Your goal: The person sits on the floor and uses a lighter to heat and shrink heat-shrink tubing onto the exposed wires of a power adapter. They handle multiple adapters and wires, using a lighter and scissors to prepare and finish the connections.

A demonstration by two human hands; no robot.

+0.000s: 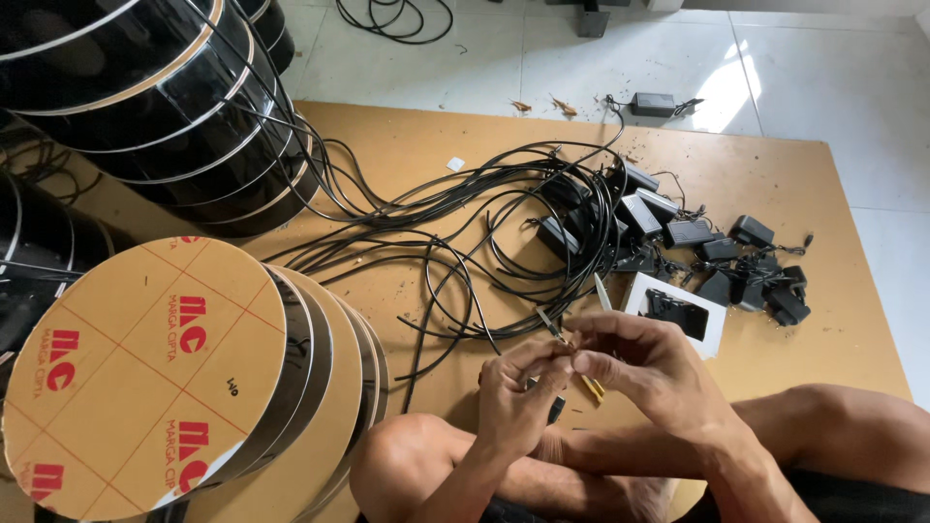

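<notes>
Near the board's [775, 174] front edge, left hand [513, 402] and right hand [644, 363] pinch a thin black cable end [554, 329]. It looks light and limp, best held near its tip.

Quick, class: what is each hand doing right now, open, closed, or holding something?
Left hand: closed, fingers pinching the thin black cable end.
Right hand: closed, fingertips pinched on the same cable end, beside the left.

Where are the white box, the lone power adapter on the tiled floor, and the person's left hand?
white box [712, 312], head view, right rim.
lone power adapter [653, 103], head view, top face.
left hand [513, 397], head view, back of hand.
</notes>
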